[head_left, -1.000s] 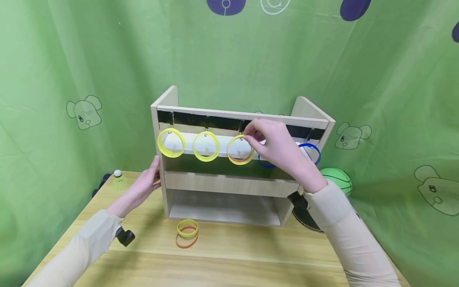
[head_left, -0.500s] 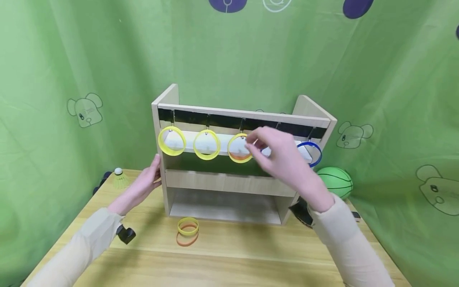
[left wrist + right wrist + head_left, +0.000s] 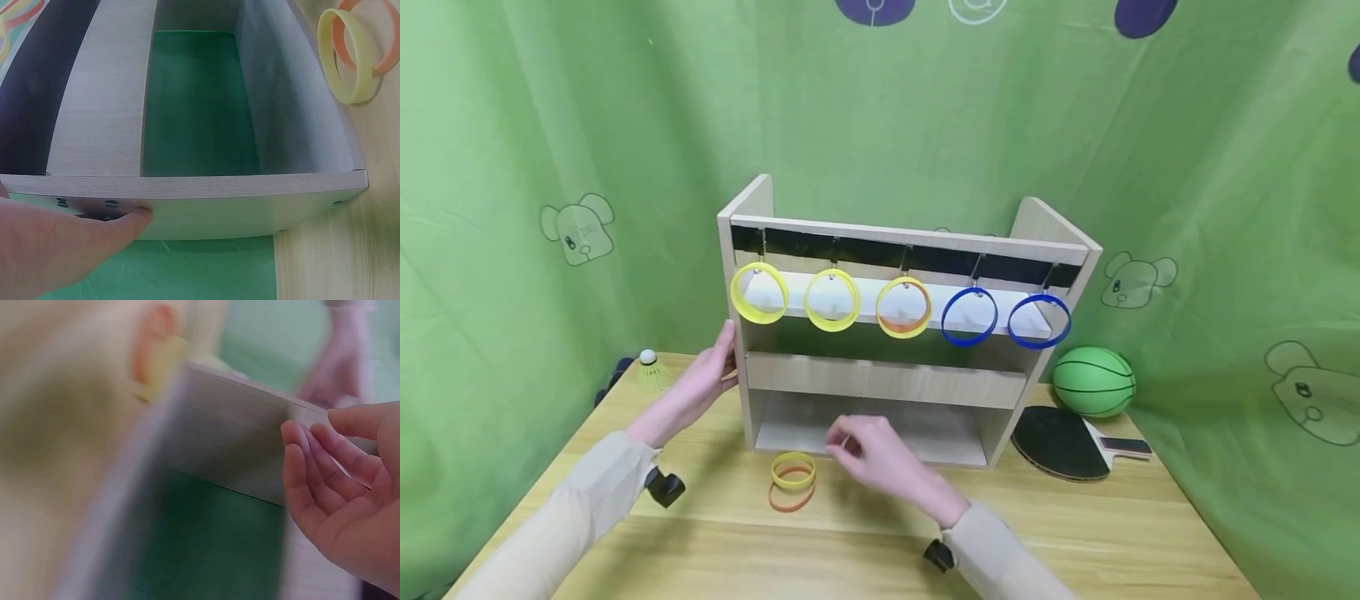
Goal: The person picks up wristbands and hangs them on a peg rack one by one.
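My left hand (image 3: 703, 379) touches the outer left side of a small wooden shelf (image 3: 880, 381), its thumb lying along the panel in the left wrist view. Holding nothing, my right hand (image 3: 880, 458) hovers before the shelf's bottom, fingers loosely bent and parted from the thumb in the right wrist view. Left of it, a yellow wristband (image 3: 793, 483) lies partly over an orange wristband (image 3: 790, 507) on the table. From hooks on the shelf's black strip (image 3: 872, 253) hang yellow wristbands (image 3: 831, 326), a yellow one with an orange wristband (image 3: 901, 326) inside, and blue wristbands (image 3: 968, 341).
A table tennis bat (image 3: 1060, 442) lies right of the shelf, with a green ball (image 3: 1093, 382) behind it. At the table's back left stands a shuttlecock (image 3: 651, 373). Green curtain (image 3: 880, 108) hangs behind and at both sides.
My right hand has left the yellow and orange wristbands on the middle hook and dropped down and left towards the table. Both blue wristbands are now uncovered. My left hand stays put.
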Demonstrator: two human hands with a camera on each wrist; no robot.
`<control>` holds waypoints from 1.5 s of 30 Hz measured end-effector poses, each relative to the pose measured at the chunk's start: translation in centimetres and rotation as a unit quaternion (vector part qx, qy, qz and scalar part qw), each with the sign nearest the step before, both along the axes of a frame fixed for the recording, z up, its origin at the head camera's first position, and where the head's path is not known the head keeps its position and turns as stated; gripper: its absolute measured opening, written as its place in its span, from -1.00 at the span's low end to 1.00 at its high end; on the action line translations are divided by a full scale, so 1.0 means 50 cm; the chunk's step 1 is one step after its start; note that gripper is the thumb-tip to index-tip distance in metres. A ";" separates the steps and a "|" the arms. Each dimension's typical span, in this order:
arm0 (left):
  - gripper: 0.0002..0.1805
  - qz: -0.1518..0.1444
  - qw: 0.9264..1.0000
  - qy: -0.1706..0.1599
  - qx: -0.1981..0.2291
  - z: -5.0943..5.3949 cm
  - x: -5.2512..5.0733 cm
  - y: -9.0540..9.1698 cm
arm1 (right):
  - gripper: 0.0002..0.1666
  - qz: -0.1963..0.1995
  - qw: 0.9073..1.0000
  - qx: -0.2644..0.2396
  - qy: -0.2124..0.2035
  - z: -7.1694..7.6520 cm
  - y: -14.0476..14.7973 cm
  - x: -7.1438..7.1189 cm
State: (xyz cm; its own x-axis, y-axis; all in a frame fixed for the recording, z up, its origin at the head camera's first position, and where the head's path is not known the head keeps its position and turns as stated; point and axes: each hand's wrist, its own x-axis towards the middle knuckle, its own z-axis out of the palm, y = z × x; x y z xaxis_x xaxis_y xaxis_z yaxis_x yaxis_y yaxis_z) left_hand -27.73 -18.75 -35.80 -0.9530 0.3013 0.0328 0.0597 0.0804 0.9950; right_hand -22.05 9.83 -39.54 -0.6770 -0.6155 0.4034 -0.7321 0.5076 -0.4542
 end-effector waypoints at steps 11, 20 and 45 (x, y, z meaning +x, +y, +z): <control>0.01 -0.004 1.000 0.001 -0.004 0.003 0.002 -0.002 | -0.93 -0.078 0.992 0.049 -0.087 -0.145 -0.039 -0.057; 0.00 -0.006 1.000 -0.003 -0.004 -0.003 0.003 0.001 | -0.61 -0.095 0.986 0.084 -0.104 -0.154 -0.055 -0.058; 0.01 -0.003 1.000 0.004 -0.002 -0.001 0.003 0.000 | -0.90 -0.063 0.991 0.013 -0.118 -0.119 -0.056 -0.051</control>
